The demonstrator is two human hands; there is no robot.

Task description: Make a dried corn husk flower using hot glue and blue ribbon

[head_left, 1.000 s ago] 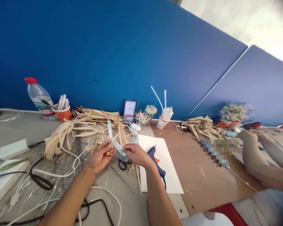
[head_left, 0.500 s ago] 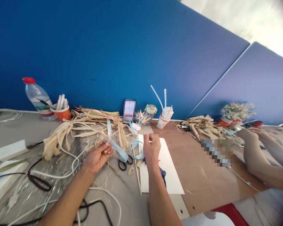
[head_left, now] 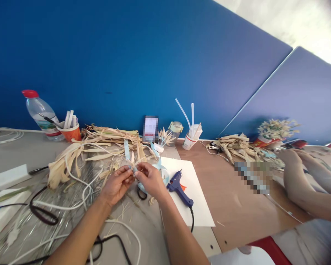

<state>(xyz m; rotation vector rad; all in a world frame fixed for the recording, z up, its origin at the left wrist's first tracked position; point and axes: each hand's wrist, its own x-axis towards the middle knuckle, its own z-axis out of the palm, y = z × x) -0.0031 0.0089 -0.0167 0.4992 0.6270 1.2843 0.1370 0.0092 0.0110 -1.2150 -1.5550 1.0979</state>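
My left hand (head_left: 117, 184) and my right hand (head_left: 149, 179) meet over the grey table, fingertips pinched together on a light blue ribbon (head_left: 127, 150) and a small pale straw piece. The ribbon's loose ends rise above my fingers and curl to the right. Black scissors (head_left: 140, 193) lie on the table just under my right hand, partly hidden. A blue glue gun (head_left: 178, 187) rests on a white sheet (head_left: 194, 193) right of my right hand.
Dried straw strips (head_left: 85, 151) are heaped behind my hands. Cables (head_left: 79, 195), a white box (head_left: 8, 176), a water bottle (head_left: 40, 114) and an orange cup (head_left: 71, 131) lie left. A cup of glue sticks (head_left: 191, 134) stands by the blue partition. Another person's arms (head_left: 306, 184) work at right.
My right hand had swung out right over the white sheet with the ribbon; it is back at my left hand, pinching the ribbon. The glue gun is uncovered again.
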